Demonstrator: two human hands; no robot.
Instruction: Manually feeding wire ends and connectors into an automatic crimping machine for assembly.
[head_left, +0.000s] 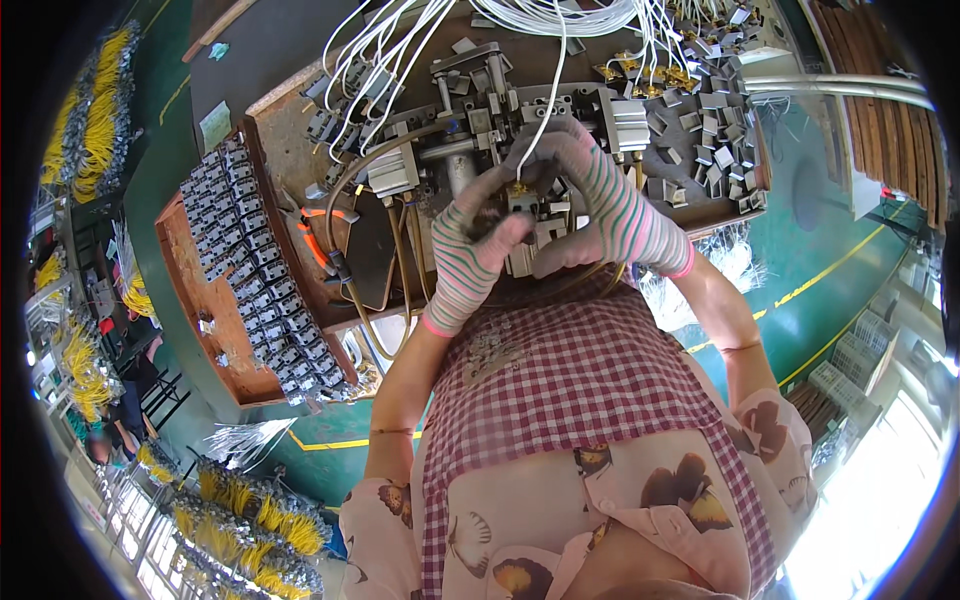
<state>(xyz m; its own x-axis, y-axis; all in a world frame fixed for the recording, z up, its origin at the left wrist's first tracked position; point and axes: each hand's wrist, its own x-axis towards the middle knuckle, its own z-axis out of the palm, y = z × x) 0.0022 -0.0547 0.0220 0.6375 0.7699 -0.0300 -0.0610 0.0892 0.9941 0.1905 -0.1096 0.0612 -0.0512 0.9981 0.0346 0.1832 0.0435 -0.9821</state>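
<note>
Both my hands wear striped knit gloves and meet at the front of a small metal press fixture (480,120) on a brown workbench (290,140). My left hand (470,255) pinches a small dark part low at the fixture's front. My right hand (605,205) curls over from the right, its fingertips holding a white wire (548,100) with a brass terminal end (518,187) at the fixture. What lies between the fingers is partly hidden.
A bundle of white wires (560,15) hangs over the bench's far side. Grey plastic housings (715,120) are heaped at right. A wooden tray (190,290) at left holds rows of grey assembled parts (255,270). Yellow wire bundles (95,120) lie far left and below.
</note>
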